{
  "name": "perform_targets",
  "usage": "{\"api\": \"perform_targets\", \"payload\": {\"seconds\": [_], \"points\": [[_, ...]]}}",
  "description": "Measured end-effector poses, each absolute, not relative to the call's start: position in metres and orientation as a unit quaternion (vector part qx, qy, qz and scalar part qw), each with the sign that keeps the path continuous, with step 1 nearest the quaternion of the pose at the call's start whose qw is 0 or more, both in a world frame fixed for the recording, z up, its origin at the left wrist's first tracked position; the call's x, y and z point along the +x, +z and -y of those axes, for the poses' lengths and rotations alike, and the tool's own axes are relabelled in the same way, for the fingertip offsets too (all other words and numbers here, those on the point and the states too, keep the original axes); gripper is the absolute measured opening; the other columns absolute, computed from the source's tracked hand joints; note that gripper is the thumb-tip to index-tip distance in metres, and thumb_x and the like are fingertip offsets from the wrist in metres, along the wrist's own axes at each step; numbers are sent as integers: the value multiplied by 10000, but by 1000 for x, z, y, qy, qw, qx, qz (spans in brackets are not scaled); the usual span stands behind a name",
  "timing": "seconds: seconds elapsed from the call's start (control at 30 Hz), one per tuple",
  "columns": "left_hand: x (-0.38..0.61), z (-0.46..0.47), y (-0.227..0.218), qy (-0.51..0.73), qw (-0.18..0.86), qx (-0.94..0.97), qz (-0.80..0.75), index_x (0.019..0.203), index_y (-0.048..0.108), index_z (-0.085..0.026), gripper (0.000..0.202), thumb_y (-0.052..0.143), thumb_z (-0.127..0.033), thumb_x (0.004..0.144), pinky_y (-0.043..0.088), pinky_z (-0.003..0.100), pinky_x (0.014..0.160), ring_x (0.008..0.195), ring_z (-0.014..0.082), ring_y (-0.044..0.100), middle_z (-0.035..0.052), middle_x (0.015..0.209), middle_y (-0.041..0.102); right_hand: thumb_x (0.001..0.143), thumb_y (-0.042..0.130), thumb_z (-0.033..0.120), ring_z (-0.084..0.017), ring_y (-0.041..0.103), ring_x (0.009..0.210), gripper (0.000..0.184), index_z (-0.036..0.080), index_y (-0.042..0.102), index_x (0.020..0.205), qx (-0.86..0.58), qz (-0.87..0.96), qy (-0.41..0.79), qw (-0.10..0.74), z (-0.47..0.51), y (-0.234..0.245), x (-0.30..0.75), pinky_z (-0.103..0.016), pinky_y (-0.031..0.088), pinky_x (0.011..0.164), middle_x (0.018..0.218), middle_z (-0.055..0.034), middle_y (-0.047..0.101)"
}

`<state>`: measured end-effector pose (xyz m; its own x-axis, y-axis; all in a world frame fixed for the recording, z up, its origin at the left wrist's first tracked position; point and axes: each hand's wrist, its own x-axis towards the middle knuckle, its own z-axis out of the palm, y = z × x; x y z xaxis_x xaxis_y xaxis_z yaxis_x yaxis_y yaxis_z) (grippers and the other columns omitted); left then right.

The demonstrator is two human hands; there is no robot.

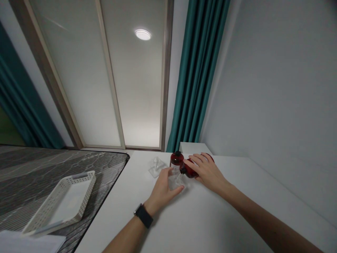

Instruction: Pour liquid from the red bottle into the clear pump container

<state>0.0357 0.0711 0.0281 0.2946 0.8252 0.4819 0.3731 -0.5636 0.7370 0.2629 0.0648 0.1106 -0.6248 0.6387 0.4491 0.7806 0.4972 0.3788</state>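
My right hand (204,170) is closed around a dark red bottle (191,171), tipped on its side with its black neck pointing left. Below that neck is a clear container (176,181), hard to make out against the white table. My left hand (164,188) curves around this container, thumb on the near side and fingers on the far side. Just behind stands a second dark red bottle (177,159), upright, with a black top and a pale label. To the left of my fingers lies a small clear plastic piece (156,165) whose kind I cannot tell.
The white table (184,225) meets a grey wall on the right. At left, a white perforated basket (88,196) and some white paper (31,242) rest on a dark patterned surface (110,168). Green curtains (197,77) and frosted sliding doors (139,88) stand behind.
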Motion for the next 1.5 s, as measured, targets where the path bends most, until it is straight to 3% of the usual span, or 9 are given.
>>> {"api": "perform_targets", "payload": {"seconds": [1.5], "points": [[36,-70,29,448,262,760,-391,1259,475,-191,603,786,-305,755,494,511,980,1101,292,591,108,1198,590,749,779,111,-293,574,1173,677,255,530,1362,-410,854,-296,124,-65,113,262,-488,329,1063,1278,-82,673]]}}
